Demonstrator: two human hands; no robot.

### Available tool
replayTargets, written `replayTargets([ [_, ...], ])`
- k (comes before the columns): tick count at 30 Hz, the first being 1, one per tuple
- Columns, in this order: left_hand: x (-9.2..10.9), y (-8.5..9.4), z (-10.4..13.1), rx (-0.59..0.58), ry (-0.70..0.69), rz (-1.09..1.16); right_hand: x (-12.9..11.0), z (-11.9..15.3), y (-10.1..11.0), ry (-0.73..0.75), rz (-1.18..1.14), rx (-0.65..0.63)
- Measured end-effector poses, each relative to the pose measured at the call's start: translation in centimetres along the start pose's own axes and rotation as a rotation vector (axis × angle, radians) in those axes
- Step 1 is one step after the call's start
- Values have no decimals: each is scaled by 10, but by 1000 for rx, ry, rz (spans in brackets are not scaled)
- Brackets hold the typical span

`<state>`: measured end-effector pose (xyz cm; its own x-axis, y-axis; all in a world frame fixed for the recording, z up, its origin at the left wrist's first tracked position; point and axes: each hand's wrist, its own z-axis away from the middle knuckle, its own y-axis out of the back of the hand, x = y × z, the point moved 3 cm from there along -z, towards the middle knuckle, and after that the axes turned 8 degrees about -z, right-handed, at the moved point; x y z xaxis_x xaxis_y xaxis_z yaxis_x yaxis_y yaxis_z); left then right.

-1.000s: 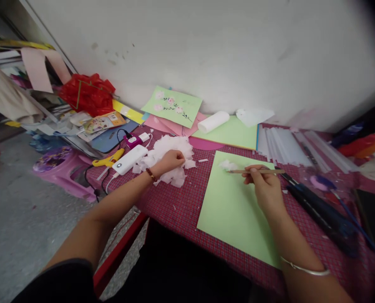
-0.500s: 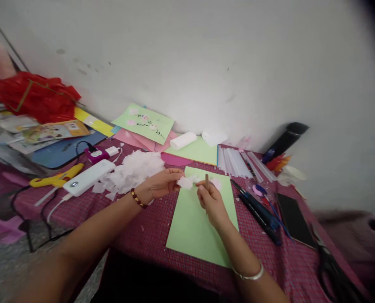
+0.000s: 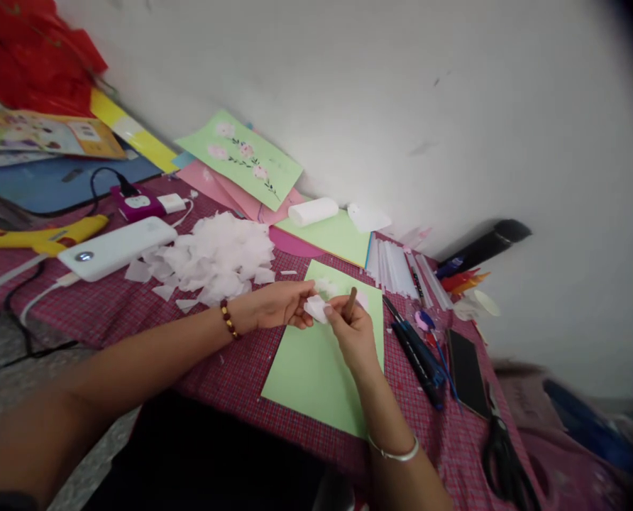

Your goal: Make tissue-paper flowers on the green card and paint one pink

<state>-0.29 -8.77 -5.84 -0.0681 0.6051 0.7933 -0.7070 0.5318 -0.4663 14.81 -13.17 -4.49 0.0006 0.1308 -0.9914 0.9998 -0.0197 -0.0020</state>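
Note:
Over a light green sheet of paper (image 3: 311,376), both my hands meet at a small white paper piece (image 3: 316,309). My left hand (image 3: 274,305) pinches it at the fingertips, from the left. Closed around a thin brown stick (image 3: 351,304), my right hand (image 3: 355,337) also touches the paper piece with its thumb. Pale pink and white petal shapes lie on the upper part of the green sheet, partly hidden behind my hands. Left of my hands is a heap of torn white paper pieces (image 3: 221,252).
A green card with pink flowers (image 3: 242,152) leans at the back near a white roll (image 3: 313,211). On the left lie a yellow glue gun (image 3: 45,233) and a white power bank (image 3: 119,248). Glue sticks (image 3: 391,266), pens (image 3: 417,358), a phone (image 3: 466,372) and scissors (image 3: 502,454) lie right.
The view has shifted and tilted. My hands have drawn closer together, and my right thumb now meets the white paper piece by my left fingers. The brown stick stays in my right hand.

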Motion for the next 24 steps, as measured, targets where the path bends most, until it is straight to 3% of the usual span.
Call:
replayTargets([
  [7, 0, 5, 5, 96, 40, 79, -8, 2, 8, 241, 5, -37],
  [12, 11, 9, 10, 76, -51, 92, 0, 2, 12, 230, -7, -48],
  [14, 18, 14, 14, 45, -111, -37, 5, 2, 15, 190, -25, -29],
  [16, 26, 19, 19, 42, -184, -321, 7, 2, 16, 154, -65, -12],
  [19, 38, 19, 26, 129, -330, -739, 7, 3, 16, 122, -102, -9],
  [21, 42, 15, 27, 184, -414, -812, 4, 3, 13, 120, -94, -38],
  [24, 37, 8, 23, 161, -465, -702, -1, 4, 5, 155, -43, -91],
])
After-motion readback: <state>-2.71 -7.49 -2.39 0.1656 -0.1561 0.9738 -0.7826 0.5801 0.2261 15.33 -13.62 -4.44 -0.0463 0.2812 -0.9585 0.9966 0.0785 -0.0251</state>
